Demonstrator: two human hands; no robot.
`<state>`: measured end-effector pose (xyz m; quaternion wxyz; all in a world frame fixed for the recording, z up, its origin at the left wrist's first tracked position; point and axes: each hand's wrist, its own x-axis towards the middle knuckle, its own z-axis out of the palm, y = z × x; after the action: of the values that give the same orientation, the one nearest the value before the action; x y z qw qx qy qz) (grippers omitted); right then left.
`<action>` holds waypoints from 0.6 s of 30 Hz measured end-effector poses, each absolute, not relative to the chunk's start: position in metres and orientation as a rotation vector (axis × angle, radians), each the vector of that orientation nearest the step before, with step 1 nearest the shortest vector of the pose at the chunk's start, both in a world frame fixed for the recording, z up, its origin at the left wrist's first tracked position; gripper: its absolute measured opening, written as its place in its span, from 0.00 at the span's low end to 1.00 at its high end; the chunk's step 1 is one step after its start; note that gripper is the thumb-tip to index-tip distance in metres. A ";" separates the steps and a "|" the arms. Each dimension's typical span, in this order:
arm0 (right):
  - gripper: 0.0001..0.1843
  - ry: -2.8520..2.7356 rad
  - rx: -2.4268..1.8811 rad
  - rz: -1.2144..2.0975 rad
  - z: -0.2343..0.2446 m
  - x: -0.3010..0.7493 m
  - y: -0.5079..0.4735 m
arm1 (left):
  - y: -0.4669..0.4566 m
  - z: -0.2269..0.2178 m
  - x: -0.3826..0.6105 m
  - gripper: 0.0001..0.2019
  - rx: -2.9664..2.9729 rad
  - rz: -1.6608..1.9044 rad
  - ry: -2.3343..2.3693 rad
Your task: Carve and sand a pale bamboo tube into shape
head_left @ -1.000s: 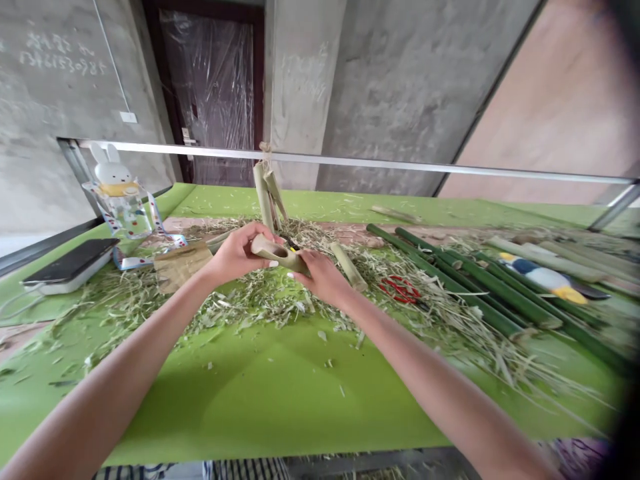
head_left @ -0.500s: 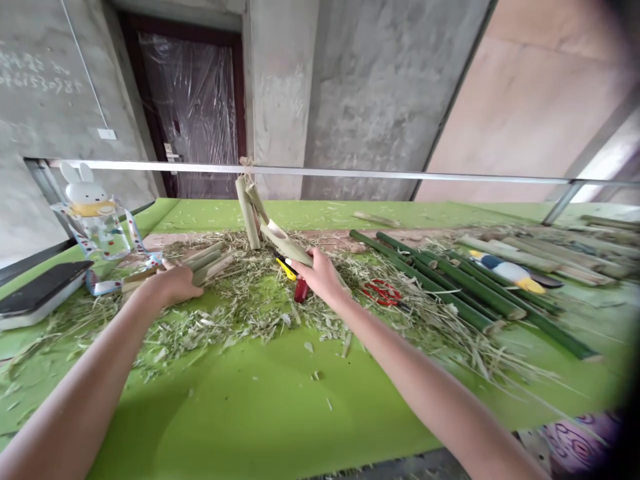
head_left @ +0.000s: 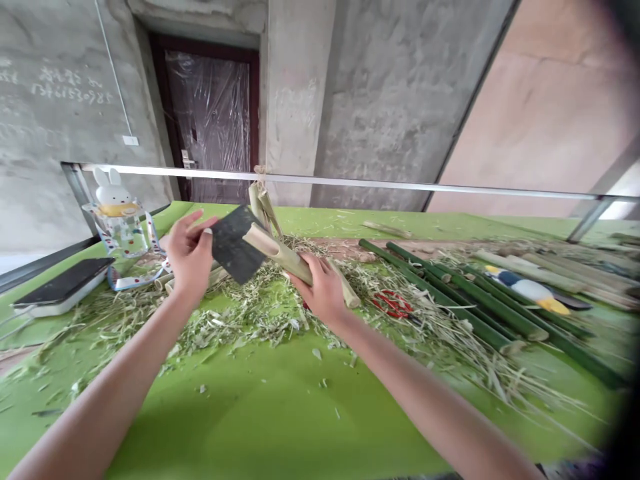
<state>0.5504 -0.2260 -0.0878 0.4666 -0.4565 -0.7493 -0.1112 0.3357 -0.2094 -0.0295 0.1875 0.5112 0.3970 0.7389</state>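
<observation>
My left hand (head_left: 191, 257) pinches the edge of a dark grey square of sandpaper (head_left: 237, 245) between thumb and fingers. In my right hand (head_left: 320, 287) is a peeled bamboo tube (head_left: 283, 259), its slanted, scooped-out end pointing up and left. That cut end overlaps the right part of the sandpaper; whether they touch I cannot tell. Just behind, peeled bamboo pieces (head_left: 264, 210) hang tied to the metal rail. Another pale bamboo piece (head_left: 349, 288) lies beside my right hand. Under both hands the green table (head_left: 260, 400) is strewn with bamboo shavings (head_left: 250, 320).
Red-handled scissors (head_left: 393, 305) lie right of my right hand, by several green bamboo poles (head_left: 465, 300). Farther right is a blue-and-white plush toy (head_left: 530, 290). On the left stand a rabbit-topped clear bottle (head_left: 120, 220) and a black-topped white box (head_left: 65, 283). A metal rail (head_left: 400, 185) crosses behind.
My left hand has risen from the bamboo pieces on the table and now holds the sandpaper. The bamboo tube in my right hand has been brought nearer, and the view has shifted left.
</observation>
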 end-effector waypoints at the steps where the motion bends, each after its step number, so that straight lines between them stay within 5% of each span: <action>1: 0.20 -1.863 -1.118 -0.269 -0.090 0.548 -0.227 | -0.213 -0.028 0.342 0.18 1.293 2.025 1.008; 10: 0.21 -2.043 -1.218 0.053 -0.100 0.540 -0.229 | -0.205 -0.039 0.351 0.15 1.056 1.592 0.686; 18: 0.16 -2.117 -1.398 -0.068 -0.101 0.534 -0.231 | -0.208 -0.067 0.377 0.16 1.093 1.323 0.719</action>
<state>0.5336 -0.2314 -0.1014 0.2974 -0.5260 -0.7964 -0.0256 0.3769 -0.2079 -0.0672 0.5976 0.4711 0.3098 0.5700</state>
